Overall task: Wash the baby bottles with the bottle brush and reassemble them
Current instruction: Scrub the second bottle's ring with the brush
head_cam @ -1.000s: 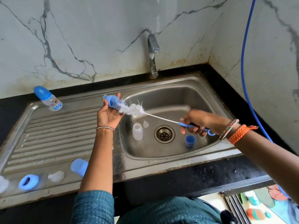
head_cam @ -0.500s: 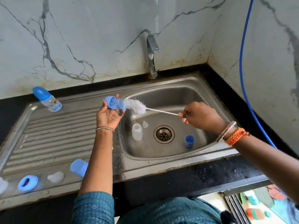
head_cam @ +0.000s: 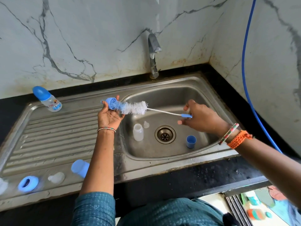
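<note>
My left hand [head_cam: 108, 117] holds a small blue screw ring [head_cam: 110, 102] above the sink's left rim. The bottle brush [head_cam: 134, 108], blue and white bristles on a white wire, has its tip pushed into that ring. My right hand [head_cam: 201, 119] pinches the brush's blue handle over the basin. In the basin lie a clear bottle body [head_cam: 138, 132], a clear teat [head_cam: 146, 124] and a blue cap [head_cam: 191, 141]. An assembled bottle with a blue cap [head_cam: 47, 99] stands at the drainboard's back left.
The steel sink [head_cam: 171, 159] has a drain [head_cam: 165, 134] and a tap [head_cam: 153, 54] behind it. On the drainboard's front edge lie a blue cap [head_cam: 80, 168], a clear teat [head_cam: 56, 177] and a blue ring [head_cam: 28, 184]. A blue hose [head_cam: 246, 82] hangs down the right wall.
My right hand has risen and shifted its hold on the brush handle to a fingertip pinch. The brush has levelled out, its tip staying in the ring.
</note>
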Motion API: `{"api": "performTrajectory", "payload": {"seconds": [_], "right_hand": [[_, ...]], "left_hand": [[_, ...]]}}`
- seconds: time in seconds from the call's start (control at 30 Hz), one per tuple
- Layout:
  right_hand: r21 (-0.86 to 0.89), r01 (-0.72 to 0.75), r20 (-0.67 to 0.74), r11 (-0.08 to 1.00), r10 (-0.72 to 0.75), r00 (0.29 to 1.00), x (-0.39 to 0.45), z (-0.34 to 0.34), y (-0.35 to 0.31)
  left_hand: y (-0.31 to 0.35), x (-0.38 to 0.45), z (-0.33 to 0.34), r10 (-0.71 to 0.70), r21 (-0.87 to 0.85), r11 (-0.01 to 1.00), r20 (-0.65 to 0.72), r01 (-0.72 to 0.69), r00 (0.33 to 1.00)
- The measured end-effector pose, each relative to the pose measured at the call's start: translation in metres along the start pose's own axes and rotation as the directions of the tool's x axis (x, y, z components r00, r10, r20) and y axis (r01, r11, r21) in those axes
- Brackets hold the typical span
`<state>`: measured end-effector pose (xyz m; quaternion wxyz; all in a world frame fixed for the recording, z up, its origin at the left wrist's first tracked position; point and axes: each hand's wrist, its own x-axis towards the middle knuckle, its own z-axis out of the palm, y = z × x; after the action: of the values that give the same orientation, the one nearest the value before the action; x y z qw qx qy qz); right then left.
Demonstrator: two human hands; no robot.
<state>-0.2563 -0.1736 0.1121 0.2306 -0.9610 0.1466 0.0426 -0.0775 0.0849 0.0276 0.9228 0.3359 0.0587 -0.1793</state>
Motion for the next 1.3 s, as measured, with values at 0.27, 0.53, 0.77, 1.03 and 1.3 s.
{"api": "performTrajectory", "payload": {"seconds": [0.27,0.53,0.77,1.03,1.3], "right_hand": [[0.344,-0.198,0.327,0.918,0.081,0.942,0.007,-0.009,0.003],[0.172,0.041,0.020,0.984,-0.045,0.999,0.004,-0.001,0.005],[-0.082,0.117,-0.278,0.990,-0.135,0.951,-0.001,-0.004,0.000],[0.126,-0.021,0.047,0.992,0.016,0.999,-0.005,-0.009,-0.001],[-0.150,0.060,-0.224,0.987,-0.093,0.970,0.000,-0.013,-0.002]], "left_hand": [[0.004,-0.002,-0.002,-0.046,0.041,0.998,0.121,0.041,0.992],[0.002,-0.001,0.002,0.001,0.107,0.994,-0.048,0.004,0.999],[-0.002,-0.006,0.010,-0.021,0.072,0.997,-0.036,0.024,0.999],[0.001,-0.005,0.006,0.037,0.116,0.993,-0.045,-0.031,0.998],[-0.002,0.004,0.006,0.022,0.066,0.998,-0.086,-0.017,0.996]]}}
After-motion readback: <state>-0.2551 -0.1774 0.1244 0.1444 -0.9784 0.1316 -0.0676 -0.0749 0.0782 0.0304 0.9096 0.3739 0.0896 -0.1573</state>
